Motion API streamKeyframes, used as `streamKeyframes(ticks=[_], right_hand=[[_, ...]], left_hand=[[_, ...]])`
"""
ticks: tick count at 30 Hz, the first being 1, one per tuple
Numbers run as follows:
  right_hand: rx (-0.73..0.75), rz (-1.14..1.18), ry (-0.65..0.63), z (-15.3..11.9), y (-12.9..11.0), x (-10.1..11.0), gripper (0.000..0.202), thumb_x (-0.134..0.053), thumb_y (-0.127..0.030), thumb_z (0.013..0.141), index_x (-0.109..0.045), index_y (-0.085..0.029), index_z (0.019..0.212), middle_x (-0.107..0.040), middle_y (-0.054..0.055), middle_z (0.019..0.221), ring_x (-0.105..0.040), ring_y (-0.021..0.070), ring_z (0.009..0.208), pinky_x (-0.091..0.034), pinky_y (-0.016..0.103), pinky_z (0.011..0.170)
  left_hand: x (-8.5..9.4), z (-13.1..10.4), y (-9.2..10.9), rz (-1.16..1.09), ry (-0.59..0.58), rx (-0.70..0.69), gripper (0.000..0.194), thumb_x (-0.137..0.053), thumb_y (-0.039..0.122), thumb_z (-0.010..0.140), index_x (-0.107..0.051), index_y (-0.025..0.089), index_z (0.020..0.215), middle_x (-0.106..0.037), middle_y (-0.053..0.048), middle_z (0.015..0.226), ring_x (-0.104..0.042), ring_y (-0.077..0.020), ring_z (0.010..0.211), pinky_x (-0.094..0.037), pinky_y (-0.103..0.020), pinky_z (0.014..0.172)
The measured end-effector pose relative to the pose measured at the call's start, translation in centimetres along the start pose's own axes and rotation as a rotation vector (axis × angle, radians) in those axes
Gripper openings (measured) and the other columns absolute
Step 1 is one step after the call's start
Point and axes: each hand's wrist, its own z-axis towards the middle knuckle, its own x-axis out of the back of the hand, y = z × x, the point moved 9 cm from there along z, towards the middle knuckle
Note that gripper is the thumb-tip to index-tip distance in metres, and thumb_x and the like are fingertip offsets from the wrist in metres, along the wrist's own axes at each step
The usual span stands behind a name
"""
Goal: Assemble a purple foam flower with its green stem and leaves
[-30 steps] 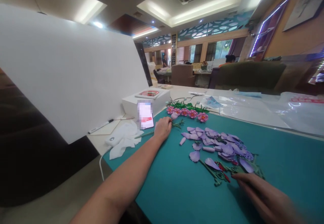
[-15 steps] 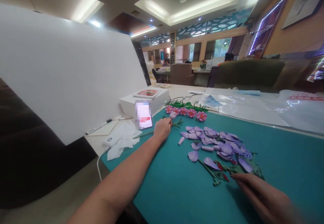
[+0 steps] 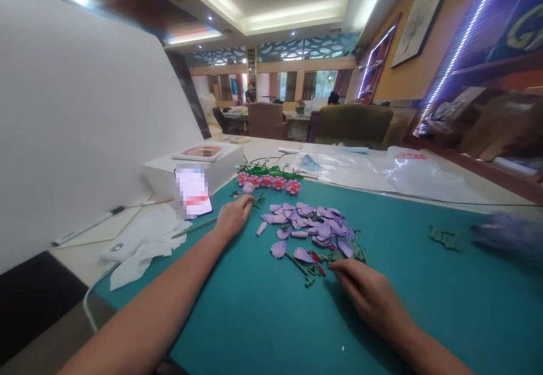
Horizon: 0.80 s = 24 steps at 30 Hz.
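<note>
My left hand [image 3: 232, 216] is closed round a toy flower stem [image 3: 201, 225] at the left of the mat. The stem's long green end sticks out behind the hand, and a leafy green part [image 3: 259, 199] shows past the fingers. A pale purple bud [image 3: 248, 189] appears just above the knuckles. My right hand [image 3: 369, 293] pinches at the near edge of a pile of purple petals [image 3: 322, 229]. Small green pieces [image 3: 309, 279] and red pieces [image 3: 319, 267] lie by its fingertips. What those fingers hold is too small to make out.
Pink toy flowers [image 3: 267, 181] lie in a row at the teal mat's [image 3: 424, 284] far edge. A phone [image 3: 193, 194] leans on a white box [image 3: 161, 174]; white tissue [image 3: 144, 250] lies nearer. At right are green pieces [image 3: 445, 237] and a purple bundle [image 3: 511, 236].
The view has turned right, bringing the mat's right side with the green pieces and purple bundle into sight. Both hands keep nearly the same places beside the flower parts.
</note>
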Motion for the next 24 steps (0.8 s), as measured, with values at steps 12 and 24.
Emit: streamKeyframes(ticks=[12,24], right_hand=[[-0.058,-0.014,0.083,0.2,1.3,1.4,0.028,-0.041,-0.033,0.093,-0.067,-0.023,0.093,-0.073,0.006,0.089,-0.069,0.0188,0.079,-0.054,0.028,0.069],[-0.326,-0.187,0.21,0.3,8.8,5.3,0.031,-0.039,-0.032,0.086,-0.067,-0.019,0.095,-0.071,0.009,0.094,-0.066,0.0229,0.086,-0.051,0.037,0.077]], left_hand=[[-1.9,-1.4,3.8,-0.027,-0.197,-0.287,0.028,-0.048,0.035,0.088,-0.066,0.021,0.103,-0.071,-0.005,0.099,-0.065,-0.02,0.089,-0.046,-0.028,0.079],[-3.8,-2.0,4.9,-0.066,-0.296,-0.411,0.034,-0.045,0.031,0.084,-0.063,0.017,0.11,-0.067,-0.008,0.094,-0.062,-0.0195,0.081,-0.045,-0.028,0.075]])
